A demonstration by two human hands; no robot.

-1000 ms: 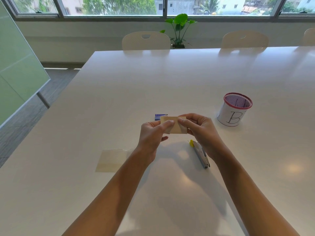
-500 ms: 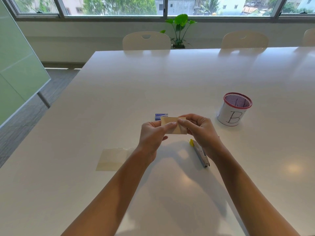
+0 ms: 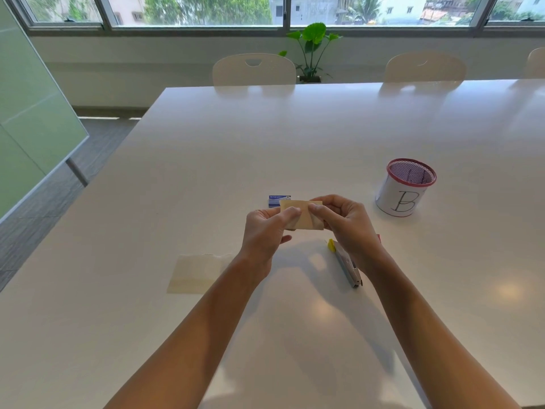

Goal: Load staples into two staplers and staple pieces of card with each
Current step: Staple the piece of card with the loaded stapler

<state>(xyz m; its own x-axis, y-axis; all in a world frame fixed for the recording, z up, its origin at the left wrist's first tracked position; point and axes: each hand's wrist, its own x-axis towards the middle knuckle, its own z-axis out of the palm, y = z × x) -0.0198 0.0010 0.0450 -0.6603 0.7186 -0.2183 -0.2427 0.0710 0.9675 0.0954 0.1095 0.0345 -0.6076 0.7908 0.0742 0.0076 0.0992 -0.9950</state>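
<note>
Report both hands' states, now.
Left hand: pinching the small card piece.
Right hand: pinching the same card piece.

- The stapler [image 3: 345,262] lies on the table [image 3: 206,160] near its near edge; the right hand [image 3: 343,224] and wrist cover its far side, so only the yellow tip and grey body show.
- A sliver of red [image 3: 378,238] peeks past the right wrist; what it belongs to cannot be told.
- The small card [image 3: 303,218] hides the near edge of the blue box [image 3: 278,200], whose print is too small to read.
- The fingers cover both ends of the small card.
- The left forearm overlaps the right corner of the pale sheet [image 3: 196,273].
</note>
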